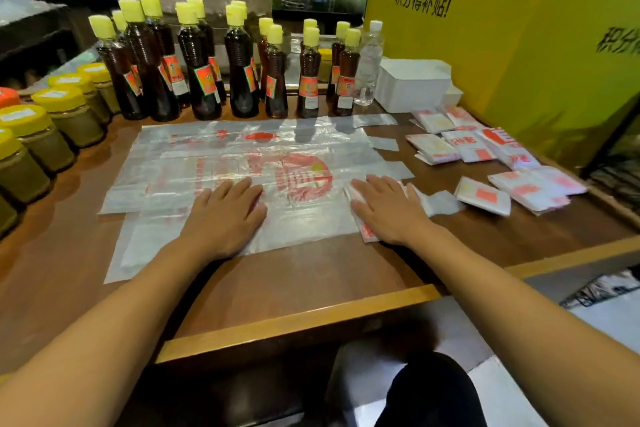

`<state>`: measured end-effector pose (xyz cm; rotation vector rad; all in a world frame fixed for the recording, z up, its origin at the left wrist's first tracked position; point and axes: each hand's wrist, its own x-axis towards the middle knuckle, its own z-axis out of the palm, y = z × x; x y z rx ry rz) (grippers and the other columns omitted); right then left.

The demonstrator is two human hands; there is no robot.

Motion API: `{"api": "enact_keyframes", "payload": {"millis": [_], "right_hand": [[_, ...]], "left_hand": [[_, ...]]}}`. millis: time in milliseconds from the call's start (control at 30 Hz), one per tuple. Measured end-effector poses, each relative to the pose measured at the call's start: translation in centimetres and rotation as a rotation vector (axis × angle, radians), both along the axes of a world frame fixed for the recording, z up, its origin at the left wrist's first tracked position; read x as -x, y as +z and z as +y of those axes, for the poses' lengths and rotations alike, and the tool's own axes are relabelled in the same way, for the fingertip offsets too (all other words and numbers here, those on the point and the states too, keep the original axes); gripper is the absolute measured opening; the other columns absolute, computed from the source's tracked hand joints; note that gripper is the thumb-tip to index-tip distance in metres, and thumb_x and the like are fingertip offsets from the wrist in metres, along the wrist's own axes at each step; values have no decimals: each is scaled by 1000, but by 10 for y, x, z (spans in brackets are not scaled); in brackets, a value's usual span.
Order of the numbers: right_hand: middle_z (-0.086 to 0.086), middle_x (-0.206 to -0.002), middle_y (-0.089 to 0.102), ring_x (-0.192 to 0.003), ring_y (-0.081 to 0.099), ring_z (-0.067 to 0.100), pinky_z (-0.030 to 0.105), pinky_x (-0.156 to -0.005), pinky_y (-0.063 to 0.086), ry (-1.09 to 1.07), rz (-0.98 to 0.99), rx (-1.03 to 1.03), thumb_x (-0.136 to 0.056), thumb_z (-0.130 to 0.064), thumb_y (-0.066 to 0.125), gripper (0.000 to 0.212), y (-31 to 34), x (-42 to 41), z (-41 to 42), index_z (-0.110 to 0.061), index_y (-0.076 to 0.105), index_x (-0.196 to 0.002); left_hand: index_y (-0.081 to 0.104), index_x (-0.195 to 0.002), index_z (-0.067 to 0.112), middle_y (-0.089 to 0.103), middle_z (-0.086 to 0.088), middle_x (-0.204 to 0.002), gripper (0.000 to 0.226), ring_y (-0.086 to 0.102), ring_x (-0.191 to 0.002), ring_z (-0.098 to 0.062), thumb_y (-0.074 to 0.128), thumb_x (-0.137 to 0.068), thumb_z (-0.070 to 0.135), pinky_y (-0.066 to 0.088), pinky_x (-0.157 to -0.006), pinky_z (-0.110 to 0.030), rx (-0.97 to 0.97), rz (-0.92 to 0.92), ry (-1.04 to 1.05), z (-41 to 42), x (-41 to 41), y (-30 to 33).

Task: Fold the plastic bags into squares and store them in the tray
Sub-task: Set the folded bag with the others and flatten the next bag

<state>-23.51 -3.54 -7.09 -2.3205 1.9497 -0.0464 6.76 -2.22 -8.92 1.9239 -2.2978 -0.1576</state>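
While the clear plastic bag (pixel 242 163) with red print lies spread flat across the middle of the counter (pixel 311 274), I have both palms pressed down on its near half. My left hand (pixel 225 215) lies flat with straight fingers on the bag's near-centre, its grip wide and holding nothing. My right hand (pixel 388 208) is likewise flat and wide, fingers straight, resting on the bag's right end, where a folded white and red piece (pixel 365 230) shows under the palm. More clear plastic (pixel 138 246) sticks out from under the bag at the near left.

To the right, well apart from the spread bag, folded bag squares (pixel 483 196) lie scattered on the counter in white and red, some stacked. Farther off on the right stands a white tray stack (pixel 412 85) against the yellow board (pixel 519 45) with black characters. Just beside it, to its left, a clear water bottle (pixel 370 62) stands upright.

Along the far edge, a row of dark bottles (pixel 239 62) with yellow caps stands upright. On the left, yellow-lidded jars (pixel 65 114) run from near to far.
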Motion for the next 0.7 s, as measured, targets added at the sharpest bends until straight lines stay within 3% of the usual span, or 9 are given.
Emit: {"api": "enact_keyframes", "payload": {"millis": [133,300,400,500,600,700], "right_hand": [[-3,-167,17,-153,14,23,58,-121,12,-81,-17,37,-105,-52,25,54,2,51,4,-36,21,-157],[-4,-168,10,-154,3,24,62,-120,2,-69,-80,7,-105,-51,25,53,-1,37,8,-37,21,-156],[-3,-168,7,-155,0,26,62,-120,0,-25,-108,-5,-105,-52,25,54,-7,12,10,-38,20,-156],[-2,-169,6,-155,0,24,58,-122,-2,-22,-138,12,-104,-53,26,54,-10,3,9,-38,21,-156],[0,-168,8,-155,2,22,55,-121,-1,-53,-124,33,-104,-50,27,55,-5,26,9,-36,21,-157],[-3,-168,8,-155,1,23,54,-122,4,-96,-98,-10,-105,-51,30,56,2,66,11,-36,18,-158]], "left_hand": [[20,-160,33,13,7,-168,60,11,-155,-21,20,-104,56,12,-125,-47,-22,-32,-16,-8,-15,-3],[30,-157,27,20,3,-167,72,21,-152,-24,25,-98,67,19,-123,-45,-91,-7,-37,-20,-22,9],[33,-156,21,23,-4,-166,60,24,-150,-28,47,-103,45,23,-121,-48,41,48,-96,-38,34,19],[24,-159,22,30,-4,-163,59,25,-151,-27,47,-105,30,22,-121,-49,79,261,-141,-47,124,29],[25,-156,24,37,-3,-159,52,26,-149,-24,39,-106,32,19,-121,-48,71,275,-143,-45,188,19],[32,-149,24,43,-5,-153,50,32,-145,-24,34,-103,46,23,-121,-48,39,202,-125,-44,203,3]]}}
